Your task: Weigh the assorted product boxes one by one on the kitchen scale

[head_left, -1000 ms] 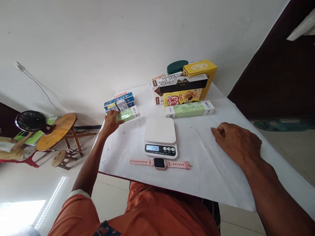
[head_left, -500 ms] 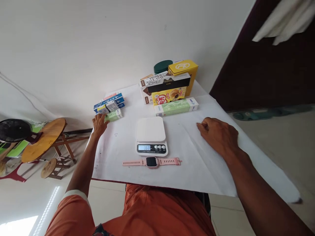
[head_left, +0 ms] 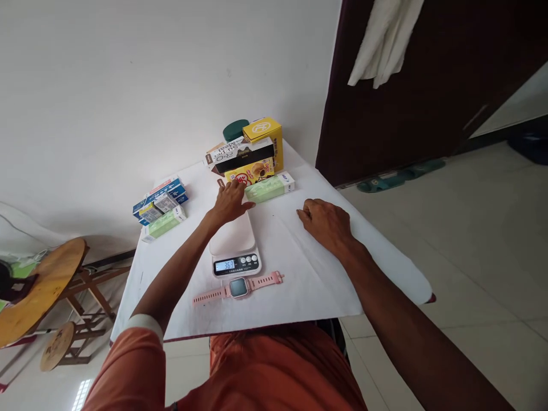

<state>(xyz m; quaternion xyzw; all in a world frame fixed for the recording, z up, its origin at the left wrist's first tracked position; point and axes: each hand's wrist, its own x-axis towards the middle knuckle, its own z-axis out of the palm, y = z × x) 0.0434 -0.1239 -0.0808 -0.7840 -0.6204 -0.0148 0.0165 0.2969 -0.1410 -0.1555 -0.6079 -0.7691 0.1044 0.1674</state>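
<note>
Fingers (head_left: pixel 236 186) parted — left grip (head_left: pixel 230 202) at green box (head_left: pixel 272 188); right grip (head_left: pixel 327 222) loosely fisted.

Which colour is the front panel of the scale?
The front panel is black, with white buttons; the head view shows it.

Scale (head_left: pixel 234 238) below the left hand (head_left: pixel 232 202) is smooth white plastic, green box (head_left: pixel 274 187) just beside that hand is smooth printed card. Table cover (head_left: pixel 299 279) around the right hand (head_left: pixel 327 224) looks matt and creased, paper or cloth, can't quite tell from where I'm standing.

Orange sleeve (head_left: pixel 128 368), whitish cuff (head_left: pixel 146 323), probably matching shirt (head_left: pixel 278 371)
</note>
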